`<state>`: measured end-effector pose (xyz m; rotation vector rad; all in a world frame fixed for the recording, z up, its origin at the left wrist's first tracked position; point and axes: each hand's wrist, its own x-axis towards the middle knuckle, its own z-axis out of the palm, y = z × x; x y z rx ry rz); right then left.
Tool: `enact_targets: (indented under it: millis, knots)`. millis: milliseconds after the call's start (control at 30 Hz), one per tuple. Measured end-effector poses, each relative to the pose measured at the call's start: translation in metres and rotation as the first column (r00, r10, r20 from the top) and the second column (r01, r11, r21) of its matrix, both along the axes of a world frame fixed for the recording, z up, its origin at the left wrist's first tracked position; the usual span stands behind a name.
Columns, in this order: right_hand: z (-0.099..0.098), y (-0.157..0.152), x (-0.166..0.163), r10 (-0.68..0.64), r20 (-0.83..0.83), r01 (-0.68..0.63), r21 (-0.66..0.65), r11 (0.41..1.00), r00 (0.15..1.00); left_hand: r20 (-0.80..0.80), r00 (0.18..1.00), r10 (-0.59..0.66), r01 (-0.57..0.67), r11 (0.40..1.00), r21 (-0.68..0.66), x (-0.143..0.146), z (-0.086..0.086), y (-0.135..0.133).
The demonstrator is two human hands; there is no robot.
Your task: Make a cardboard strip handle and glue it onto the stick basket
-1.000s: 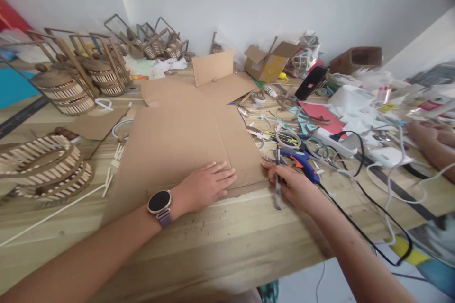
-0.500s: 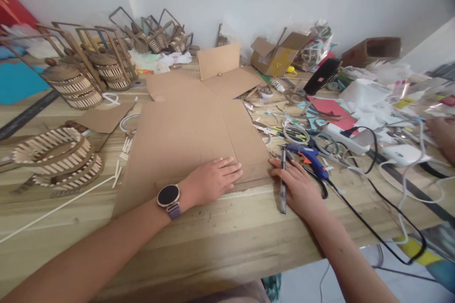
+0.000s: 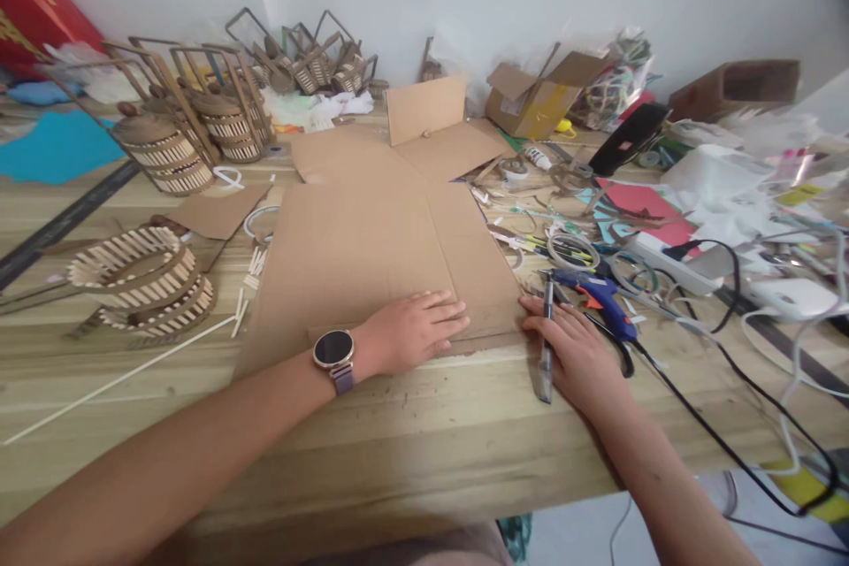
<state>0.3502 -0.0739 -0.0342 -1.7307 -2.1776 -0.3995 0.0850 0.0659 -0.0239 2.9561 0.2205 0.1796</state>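
Observation:
A big opened-out piece of cardboard [image 3: 358, 239] lies on the wooden table in front of me. My left hand [image 3: 415, 329], wearing a watch [image 3: 333, 349] at the wrist, rests flat on its near edge with the fingers stretched to the right. At the near right corner of the cardboard is my right hand [image 3: 570, 345], its fingertips touching the edge. A dark pen [image 3: 546, 363] is held upright-looking between its thumb and fingers. Just beyond that hand lies a blue glue gun [image 3: 600, 296], its black cable running toward the table's front edge.
Slatted wooden buckets [image 3: 165, 161] stand at the back left, with a slatted ring [image 3: 136, 270] nearer. An open cardboard box [image 3: 540, 102] is at the back. Wire coils, a white power strip [image 3: 683, 265], red paper [image 3: 646, 208] and plastic bags crowd the right side.
My view has turned slightly left, so everything sits further right. Both hands keep their places on the cardboard. Another hand at the far right edge has left the view.

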Motion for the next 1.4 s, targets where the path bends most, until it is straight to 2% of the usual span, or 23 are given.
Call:
enact_targets:
  millis: [367, 567, 733, 1067, 1400]
  knots:
    - [0.000, -0.001, -0.002, -0.022, -0.019, 0.022, -0.009, 1.000, 1.000, 0.054, 0.997, -0.054, 0.049, 0.995, 0.085, 0.000, -0.003, 0.005]
    - [0.000, -0.001, -0.001, -0.024, -0.033, 0.024, -0.016, 1.000, 0.999, 0.023, 0.989, -0.148, 0.145, 0.986, 0.084, 0.007, 0.013, 0.019]
    - [0.001, -0.001, -0.001, -0.023, -0.030, 0.023, -0.019, 1.000, 0.999, 0.013, 0.990, -0.139, 0.137, 0.985, 0.105, 0.022, 0.021, 0.024]
    - [0.003, -0.002, -0.003, -0.039, -0.035, 0.038, -0.018, 0.999, 0.999, 0.088, 0.987, -0.131, 0.126, 0.990, 0.058, 0.023, 0.007, 0.023]
    - [0.004, -0.002, -0.003, -0.027, -0.012, 0.027, -0.013, 1.000, 1.000, 0.079, 0.985, -0.154, 0.150, 0.987, 0.051, 0.022, 0.003, 0.024]
